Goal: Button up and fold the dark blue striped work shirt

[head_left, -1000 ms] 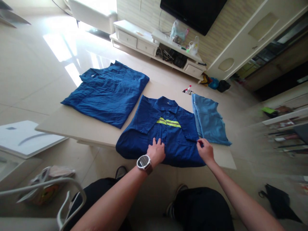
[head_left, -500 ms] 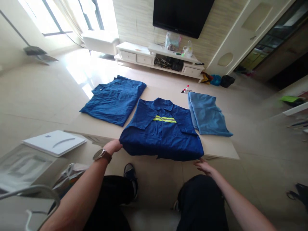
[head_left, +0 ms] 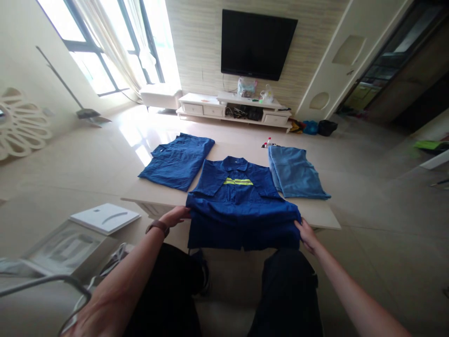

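A dark blue work shirt (head_left: 238,201) with a yellow reflective stripe lies on a low beige table (head_left: 326,217), its lower part pulled over the near edge and hanging down. My left hand (head_left: 177,216), with a watch on the wrist, grips the shirt's near left corner. At the near right corner my right hand (head_left: 306,232) holds the fabric, fingers closed on it. A second dark blue shirt (head_left: 177,160) lies folded at the table's left. At the right of the table lies a lighter blue garment (head_left: 294,172).
A small bottle (head_left: 268,142) stands at the table's far edge. A white TV cabinet (head_left: 233,110) and a black TV (head_left: 257,44) are on the far wall. A white board (head_left: 105,217) and a glass side table (head_left: 56,248) sit to my left. My dark-trousered knees are below.
My hands went from the shirt's front to its two near corners and drew its lower part off the table edge. The view has pulled back and tilted up.
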`<move>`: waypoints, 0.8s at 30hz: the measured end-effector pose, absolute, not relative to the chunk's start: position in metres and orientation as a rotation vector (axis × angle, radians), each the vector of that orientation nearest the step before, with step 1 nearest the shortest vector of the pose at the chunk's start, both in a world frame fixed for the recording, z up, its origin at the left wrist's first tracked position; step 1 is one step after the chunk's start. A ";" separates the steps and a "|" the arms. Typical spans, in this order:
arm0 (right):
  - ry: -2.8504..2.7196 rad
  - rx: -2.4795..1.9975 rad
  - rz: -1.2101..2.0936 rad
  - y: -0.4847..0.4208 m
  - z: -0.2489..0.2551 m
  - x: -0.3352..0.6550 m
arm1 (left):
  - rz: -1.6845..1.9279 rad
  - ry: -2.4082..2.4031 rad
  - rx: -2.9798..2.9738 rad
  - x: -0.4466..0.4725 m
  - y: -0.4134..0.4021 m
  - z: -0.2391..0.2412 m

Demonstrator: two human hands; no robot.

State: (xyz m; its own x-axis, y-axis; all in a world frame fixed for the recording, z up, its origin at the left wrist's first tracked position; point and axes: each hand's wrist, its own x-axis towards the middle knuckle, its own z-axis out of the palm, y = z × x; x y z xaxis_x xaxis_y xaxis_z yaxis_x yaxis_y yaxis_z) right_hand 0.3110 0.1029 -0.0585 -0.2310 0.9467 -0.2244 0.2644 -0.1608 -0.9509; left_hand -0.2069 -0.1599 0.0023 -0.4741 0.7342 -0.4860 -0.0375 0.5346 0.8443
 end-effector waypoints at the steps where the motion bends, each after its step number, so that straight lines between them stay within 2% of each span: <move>1: -1.418 -1.383 1.439 0.100 -0.043 0.310 | 1.121 1.781 0.534 -0.206 -0.164 0.010; 4: -1.271 -1.309 1.622 0.079 -0.007 0.308 | 1.367 1.427 0.300 -0.189 -0.181 0.023; 8: -1.335 -1.404 1.997 0.042 0.007 0.311 | 1.213 1.204 0.046 -0.144 -0.208 0.017; 12: -1.282 -1.245 1.849 0.029 0.022 0.318 | 1.445 1.145 0.108 -0.125 -0.215 0.023; 17: -1.296 -1.098 1.790 0.015 0.065 0.321 | 1.826 1.085 0.072 -0.133 -0.212 0.061; 24: -1.351 -1.224 1.684 0.014 0.091 0.339 | 1.920 1.033 0.094 -0.130 -0.233 0.083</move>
State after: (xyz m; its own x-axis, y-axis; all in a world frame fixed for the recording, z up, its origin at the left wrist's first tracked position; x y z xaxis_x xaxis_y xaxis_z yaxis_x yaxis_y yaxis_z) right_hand 0.3394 0.0145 0.0907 -0.3550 0.8965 -0.2651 0.0647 -0.2593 -0.9636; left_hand -0.1305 -0.2330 0.0828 -0.5713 0.7523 -0.3280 -0.6884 -0.2217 0.6906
